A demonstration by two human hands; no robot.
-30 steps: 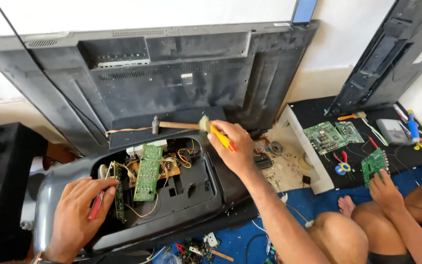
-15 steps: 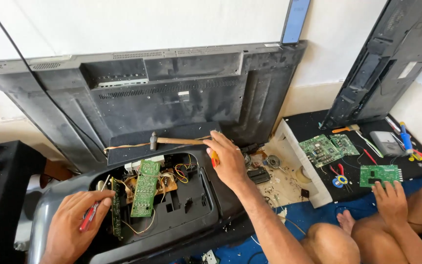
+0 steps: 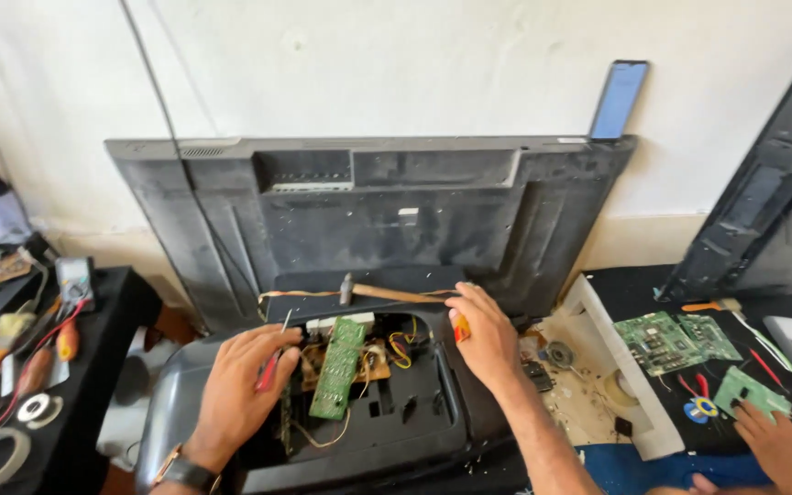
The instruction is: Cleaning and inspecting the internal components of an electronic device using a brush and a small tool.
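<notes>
Both hands shifted: left hand (image 3: 236, 394) pinches red screwdriver (image 3: 272, 365), right hand (image 3: 483, 339) half-hides yellow tool (image 3: 461, 328).

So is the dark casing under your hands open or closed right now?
Open. The dark casing has no cover on top; the green circuit board and coloured wires inside lie exposed.

The thin metal screwdriver with a red handle (image 3: 274, 362) is tilted, its tip pointing up, at the left edge of the opening in the dark grey plastic housing (image 3: 396, 431). The housing lies flat with its back open. Inside the opening, the long green circuit board (image 3: 337, 368) stands almost upright, with yellow and red wires beside it. The small orange-handled tool (image 3: 460, 328) is at the right upper edge of the same opening.
</notes>
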